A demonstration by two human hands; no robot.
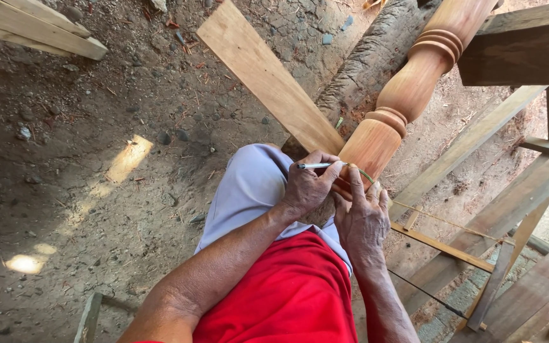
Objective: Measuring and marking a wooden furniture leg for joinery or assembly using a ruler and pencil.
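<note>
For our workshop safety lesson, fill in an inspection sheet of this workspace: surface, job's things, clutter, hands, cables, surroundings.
Surface: bare dirt ground with small stones and sun patches.
Job's things: turned wooden post leaning toward the person's knee; pen lying across its square end.
Clutter: loose plank, log, a saw beside the post.
Hands: left hand holds the pen; right hand rests on the post's end.
Cables: nothing seen.
Surroundings: timber frame at right, stacked boards top left.

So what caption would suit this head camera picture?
Left hand marks a turned wooden post with a pen while the right hand steadies it.
</note>
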